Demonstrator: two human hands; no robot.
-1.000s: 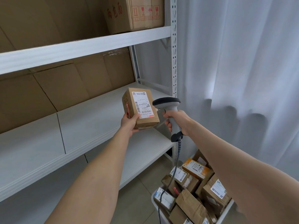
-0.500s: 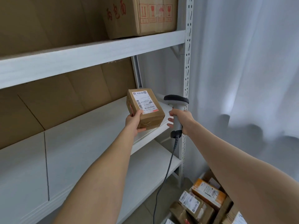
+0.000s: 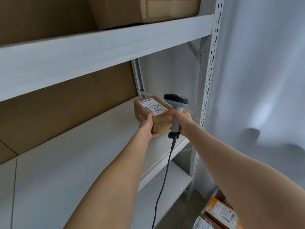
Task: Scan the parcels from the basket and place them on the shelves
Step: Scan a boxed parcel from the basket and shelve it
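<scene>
Head view. Your left hand (image 3: 147,125) holds the small brown cardboard parcel (image 3: 158,124) at centre frame. The fingers curl round its near left edge and the thumb lies under its near bottom corner. The parcel is over the right end of the white middle shelf board (image 3: 82,154), with its white printed shipping label (image 3: 152,106) facing up. The picture does not show whether its base touches the board.

Your right hand (image 3: 182,120) is closed round the handle of the grey-and-black pistol-type barcode scanner (image 3: 176,103), just right of the parcel. The grey scanner cable (image 3: 166,171) hangs down toward the bottom edge.

Handling, as a judgement:
- The parcel appears light, since one hand carries it.
- The carton is stiff, with flat, fairly smooth faces.
- Grip it across two opposite side faces or support it from below, and keep your fingers off the label.

More labelled brown parcels (image 3: 221,212) lie at lower right. A large brown cardboard carton (image 3: 145,10) sits on the upper shelf at the top of the frame.
</scene>
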